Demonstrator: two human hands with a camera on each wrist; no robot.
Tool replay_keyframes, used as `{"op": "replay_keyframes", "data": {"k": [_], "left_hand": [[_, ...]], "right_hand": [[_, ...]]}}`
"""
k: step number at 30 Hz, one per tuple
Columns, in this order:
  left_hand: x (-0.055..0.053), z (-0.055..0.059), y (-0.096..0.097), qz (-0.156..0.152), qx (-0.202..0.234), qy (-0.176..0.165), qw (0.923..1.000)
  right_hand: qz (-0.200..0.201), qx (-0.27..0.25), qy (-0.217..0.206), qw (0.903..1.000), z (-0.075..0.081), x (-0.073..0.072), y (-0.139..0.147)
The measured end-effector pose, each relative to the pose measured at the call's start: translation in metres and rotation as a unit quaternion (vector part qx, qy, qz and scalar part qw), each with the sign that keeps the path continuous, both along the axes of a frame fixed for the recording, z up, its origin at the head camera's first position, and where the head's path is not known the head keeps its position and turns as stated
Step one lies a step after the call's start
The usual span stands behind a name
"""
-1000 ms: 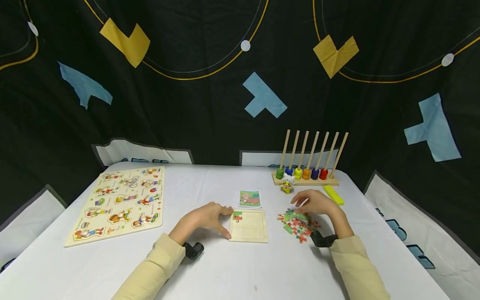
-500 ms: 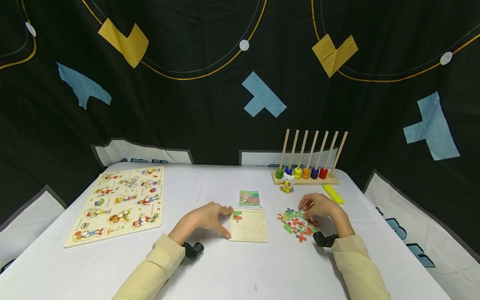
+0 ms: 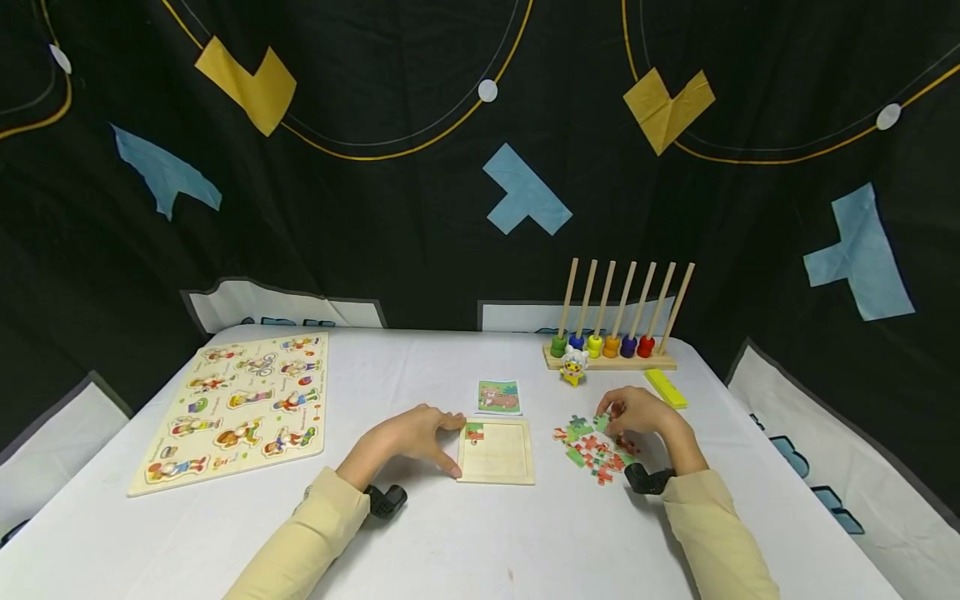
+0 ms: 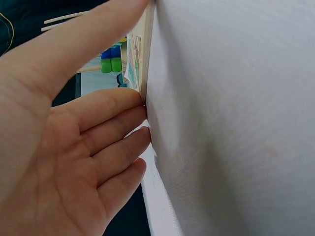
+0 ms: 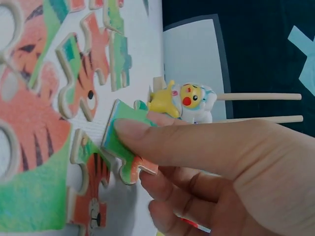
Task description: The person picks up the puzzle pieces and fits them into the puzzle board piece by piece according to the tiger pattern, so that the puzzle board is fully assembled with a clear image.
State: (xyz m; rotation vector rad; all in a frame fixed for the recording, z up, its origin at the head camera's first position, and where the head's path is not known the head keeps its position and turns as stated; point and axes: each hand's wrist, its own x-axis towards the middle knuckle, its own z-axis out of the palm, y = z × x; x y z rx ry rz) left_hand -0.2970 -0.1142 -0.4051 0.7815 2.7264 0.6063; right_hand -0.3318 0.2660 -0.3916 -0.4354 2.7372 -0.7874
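My left hand (image 3: 420,437) rests at the left side of a shallow wooden puzzle tray (image 3: 498,458). Its thumb touches the near left corner and the fingers lie, fairly straight, at the far left corner. In the tray's far left corner sit a few joined pieces (image 3: 475,431), green and red. My right hand (image 3: 641,412) is over the right part of a pile of loose puzzle pieces (image 3: 588,450). Between thumb and fingers it pinches a green jigsaw piece (image 5: 118,147) with some orange, seen close up in the right wrist view. Orange tiger-striped pieces (image 5: 88,78) lie beside it.
A small picture card (image 3: 499,397) lies just beyond the tray. At the back right stand a peg rack (image 3: 611,363) with coloured beads, a yellow-and-white figurine (image 3: 573,367) and a yellow block (image 3: 665,388). A large picture peg board (image 3: 240,408) covers the left.
My right hand has moved slightly right over the pile and now pinches a green piece lifted among the others. The left hand and tray have stayed in place.
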Motion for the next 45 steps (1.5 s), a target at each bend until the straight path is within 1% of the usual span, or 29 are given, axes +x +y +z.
{"op": "replay_keyframes", "data": {"k": [6, 12, 17, 24, 27, 31, 35, 41, 45], "left_hand": [[0.0, -0.001, 0.0, 0.0, 0.006, 0.0, 1.0], [0.001, -0.001, -0.001, 0.002, 0.006, 0.002, 1.0], [0.0, -0.001, -0.001, 0.0, 0.009, 0.002, 1.0], [0.002, -0.001, -0.002, 0.001, 0.006, 0.001, 1.0], [0.002, -0.001, -0.002, -0.002, 0.008, 0.003, 1.0], [0.001, -0.002, -0.001, -0.002, 0.01, 0.006, 0.9999], [0.0, -0.002, -0.001, 0.001, 0.011, 0.005, 0.9999], [0.0, -0.003, -0.002, -0.002, 0.012, 0.004, 0.9999], [0.001, -0.003, -0.002, -0.002, 0.012, 0.002, 0.9999]], "right_hand": [[0.005, -0.013, 0.026, 0.9996, 0.002, -0.002, 0.001], [0.014, -0.038, 0.05, 0.998, 0.005, -0.002, -0.001], [0.005, -0.073, 0.056, 0.9957, 0.009, -0.002, -0.007], [-0.004, -0.103, 0.09, 0.9906, 0.013, 0.002, -0.018], [-0.004, -0.115, 0.096, 0.9887, 0.011, 0.002, -0.023], [0.0, -0.123, 0.093, 0.988, 0.01, 0.002, -0.033], [0.009, -0.122, 0.097, 0.9878, 0.01, 0.004, -0.044], [0.048, -0.116, 0.127, 0.984, 0.007, 0.008, -0.06], [0.067, -0.123, 0.136, 0.9807, 0.004, 0.01, -0.066]]}}
